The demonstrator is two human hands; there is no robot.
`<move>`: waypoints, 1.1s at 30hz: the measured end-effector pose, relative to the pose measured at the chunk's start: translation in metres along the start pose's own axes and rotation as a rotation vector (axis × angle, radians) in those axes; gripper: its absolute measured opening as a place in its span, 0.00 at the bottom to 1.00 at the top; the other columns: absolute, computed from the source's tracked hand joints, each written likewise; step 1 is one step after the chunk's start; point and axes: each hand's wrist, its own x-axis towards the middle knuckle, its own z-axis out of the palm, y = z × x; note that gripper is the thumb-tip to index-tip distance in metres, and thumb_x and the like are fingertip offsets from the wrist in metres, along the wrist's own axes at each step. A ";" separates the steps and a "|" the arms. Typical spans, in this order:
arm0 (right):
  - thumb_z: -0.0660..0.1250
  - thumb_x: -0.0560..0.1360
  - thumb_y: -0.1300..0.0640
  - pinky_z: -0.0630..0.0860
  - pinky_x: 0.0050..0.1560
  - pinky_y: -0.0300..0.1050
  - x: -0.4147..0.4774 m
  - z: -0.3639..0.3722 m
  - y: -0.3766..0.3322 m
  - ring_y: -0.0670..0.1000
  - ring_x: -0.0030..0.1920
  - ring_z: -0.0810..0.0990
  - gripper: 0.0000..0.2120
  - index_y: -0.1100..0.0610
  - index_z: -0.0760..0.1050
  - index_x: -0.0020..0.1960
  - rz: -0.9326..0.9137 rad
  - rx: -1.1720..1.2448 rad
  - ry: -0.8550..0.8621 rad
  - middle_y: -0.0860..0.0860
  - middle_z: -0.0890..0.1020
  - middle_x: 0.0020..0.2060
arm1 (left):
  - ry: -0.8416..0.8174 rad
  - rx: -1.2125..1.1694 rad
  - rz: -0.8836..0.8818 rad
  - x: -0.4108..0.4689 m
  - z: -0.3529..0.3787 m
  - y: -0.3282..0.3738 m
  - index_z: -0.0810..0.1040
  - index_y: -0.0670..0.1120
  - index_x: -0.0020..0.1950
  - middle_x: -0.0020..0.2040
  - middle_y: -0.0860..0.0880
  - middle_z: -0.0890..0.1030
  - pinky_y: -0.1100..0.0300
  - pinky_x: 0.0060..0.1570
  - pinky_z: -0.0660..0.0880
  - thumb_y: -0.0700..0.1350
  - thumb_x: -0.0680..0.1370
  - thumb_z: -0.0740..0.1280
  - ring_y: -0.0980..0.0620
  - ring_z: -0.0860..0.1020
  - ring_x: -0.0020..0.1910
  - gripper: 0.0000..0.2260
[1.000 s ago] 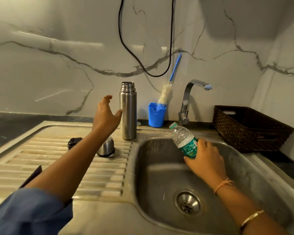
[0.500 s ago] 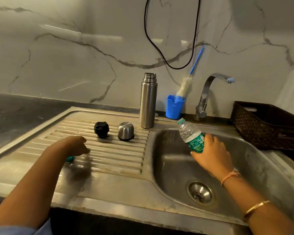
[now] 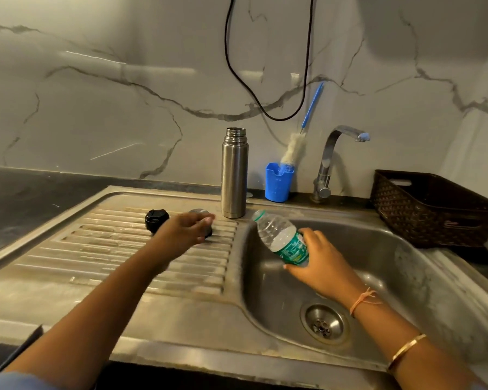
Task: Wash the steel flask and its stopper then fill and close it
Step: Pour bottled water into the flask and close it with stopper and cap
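Left hand [image 3: 185, 232] curled over the steel cap [image 3: 198, 211] on the draining board [image 3: 96, 249]; blurred, so couldn't tell if it gripped or just touched; right hand [image 3: 321, 260] gripped a plastic bottle [image 3: 279, 237] round its green label, neck tilted up and leftward, above the sink [image 3: 406, 277]; black stopper [image 3: 156, 220] lay just left of the left hand; flask [image 3: 234, 175] stood upright and open at the back of the board, touched by neither hand. Likely risks: the left hand knocks the tall narrow flask over; its small mouth lets a pour splash outside; smooth steel slips.
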 end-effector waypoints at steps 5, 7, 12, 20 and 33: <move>0.70 0.69 0.42 0.75 0.53 0.45 -0.005 -0.002 -0.004 0.49 0.55 0.74 0.31 0.53 0.65 0.67 -0.158 0.036 0.045 0.49 0.72 0.57 | 0.021 -0.828 -0.025 0.015 0.037 0.026 0.76 0.42 0.49 0.44 0.46 0.80 0.60 0.47 0.80 0.41 0.78 0.63 0.50 0.80 0.48 0.04; 0.69 0.69 0.40 0.76 0.53 0.46 -0.005 -0.003 -0.004 0.49 0.55 0.74 0.31 0.52 0.65 0.66 -0.172 0.009 0.069 0.48 0.72 0.56 | 0.045 -0.898 -0.048 0.023 0.045 0.029 0.77 0.42 0.49 0.44 0.45 0.81 0.60 0.44 0.81 0.41 0.78 0.64 0.50 0.81 0.46 0.04; 0.67 0.69 0.37 0.75 0.52 0.46 -0.004 -0.005 -0.003 0.49 0.56 0.73 0.33 0.51 0.64 0.68 -0.132 -0.054 0.138 0.48 0.72 0.56 | 0.024 -0.804 0.016 0.030 0.066 0.027 0.77 0.43 0.46 0.43 0.46 0.83 0.62 0.41 0.80 0.41 0.75 0.66 0.52 0.83 0.44 0.02; 0.67 0.69 0.36 0.75 0.49 0.45 -0.002 -0.004 -0.005 0.49 0.55 0.73 0.33 0.50 0.65 0.68 -0.125 -0.065 0.213 0.48 0.74 0.56 | 0.090 -0.651 0.148 0.032 0.077 0.021 0.79 0.45 0.48 0.45 0.48 0.83 0.60 0.47 0.79 0.41 0.74 0.68 0.52 0.82 0.48 0.04; 0.71 0.66 0.41 0.76 0.44 0.39 -0.003 -0.004 -0.013 0.43 0.45 0.77 0.22 0.48 0.74 0.57 -0.059 0.276 0.181 0.45 0.77 0.47 | -0.024 -0.603 0.184 0.037 0.075 0.035 0.76 0.47 0.48 0.38 0.51 0.80 0.58 0.45 0.79 0.44 0.76 0.66 0.54 0.78 0.40 0.02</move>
